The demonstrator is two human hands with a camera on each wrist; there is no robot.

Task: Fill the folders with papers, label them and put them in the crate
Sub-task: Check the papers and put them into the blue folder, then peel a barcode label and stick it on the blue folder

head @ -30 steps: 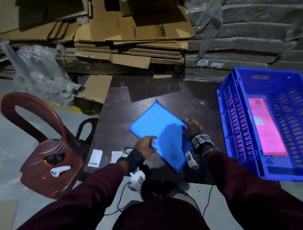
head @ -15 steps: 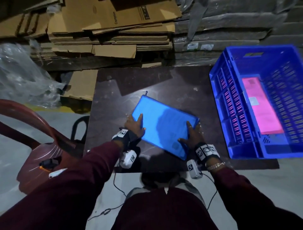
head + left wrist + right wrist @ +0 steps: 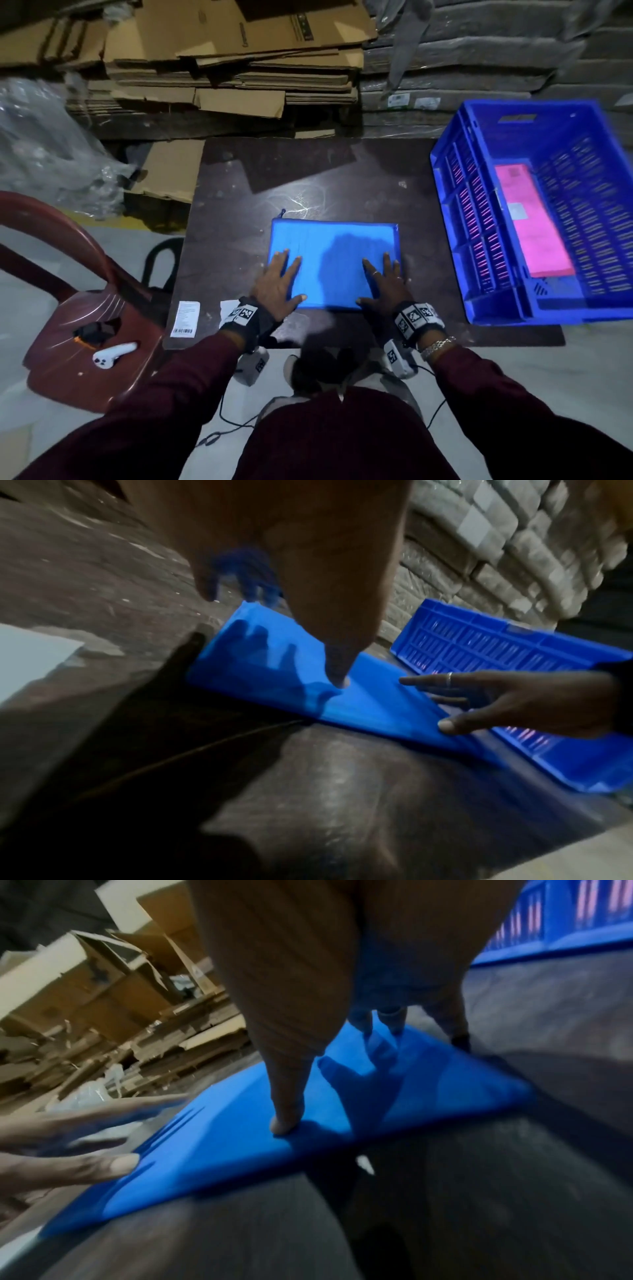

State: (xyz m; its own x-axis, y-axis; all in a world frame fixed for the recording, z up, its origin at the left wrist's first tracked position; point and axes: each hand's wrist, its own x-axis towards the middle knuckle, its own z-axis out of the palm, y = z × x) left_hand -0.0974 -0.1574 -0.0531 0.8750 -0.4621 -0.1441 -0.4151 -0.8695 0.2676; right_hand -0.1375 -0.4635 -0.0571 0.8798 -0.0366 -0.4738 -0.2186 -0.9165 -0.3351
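A blue zip folder (image 3: pixel 334 253) lies flat on the dark table (image 3: pixel 308 171), squared to its front edge. My left hand (image 3: pixel 279 282) rests flat on the folder's near left corner with straight, spread fingers. My right hand (image 3: pixel 385 281) lies flat on the near right corner in the same way. The left wrist view has my thumb touching the blue folder (image 3: pixel 359 696), with the right hand (image 3: pixel 514 702) across it. From the right wrist, my thumb presses the folder (image 3: pixel 240 1145). To the right stands a blue crate (image 3: pixel 548 219) holding a pink folder (image 3: pixel 529 219).
A white barcode label (image 3: pixel 185 318) and another white slip (image 3: pixel 227 311) lie at the table's front left. A red plastic chair (image 3: pixel 85 308) with a white controller (image 3: pixel 113 354) stands on the left. Flattened cardboard (image 3: pixel 239 61) and wrapped stacks (image 3: pixel 462 51) fill the back.
The folder was lifted and skewed a second ago. It now lies flat and square on the table, and both hands have gone from gripping its edges to lying flat on it.
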